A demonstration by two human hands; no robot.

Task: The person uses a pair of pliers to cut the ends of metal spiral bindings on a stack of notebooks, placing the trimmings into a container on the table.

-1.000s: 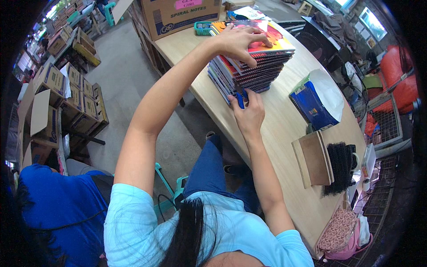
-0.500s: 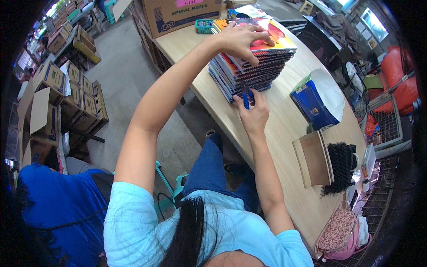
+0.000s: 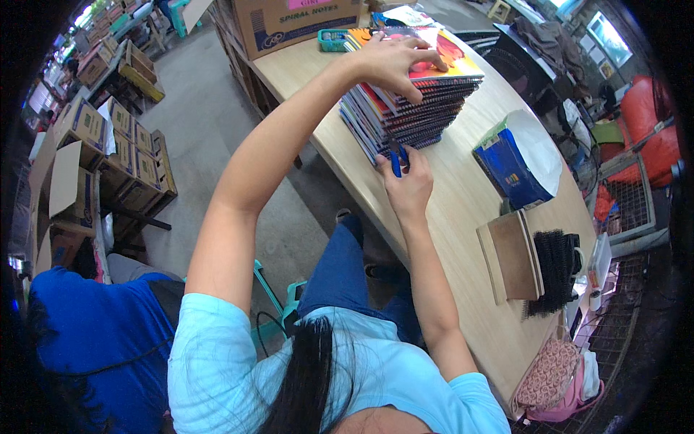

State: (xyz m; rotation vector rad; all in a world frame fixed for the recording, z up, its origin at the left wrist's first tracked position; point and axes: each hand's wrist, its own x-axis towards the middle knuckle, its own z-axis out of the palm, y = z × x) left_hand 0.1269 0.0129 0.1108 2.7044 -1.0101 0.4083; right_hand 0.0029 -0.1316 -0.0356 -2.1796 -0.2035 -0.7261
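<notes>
A tall stack of spiral notebooks [image 3: 434,108] stands on the table, black coils toward me, with a bright red and yellow cover on top. My left hand [image 3: 394,66] lies over that top cover, fingers spread, steadying nothing between them. Lower down, my right hand [image 3: 408,184] is closed round blue-handled pliers [image 3: 396,160]. Their dark jaws point at the coil ends near the stack's left corner; whether they grip a wire is too small to tell.
On the pale table [image 3: 463,217] are a blue box [image 3: 517,166] with white paper, wooden boards [image 3: 510,257], black coils [image 3: 553,275] and a patterned pouch [image 3: 547,375]. A carton [image 3: 296,29] and green basket [image 3: 332,40] stand at the back. A person in blue [image 3: 101,347] is at my left.
My right hand and the pliers have shifted slightly left along the coils. The left hand stays on the top cover, nearly unmoved.
</notes>
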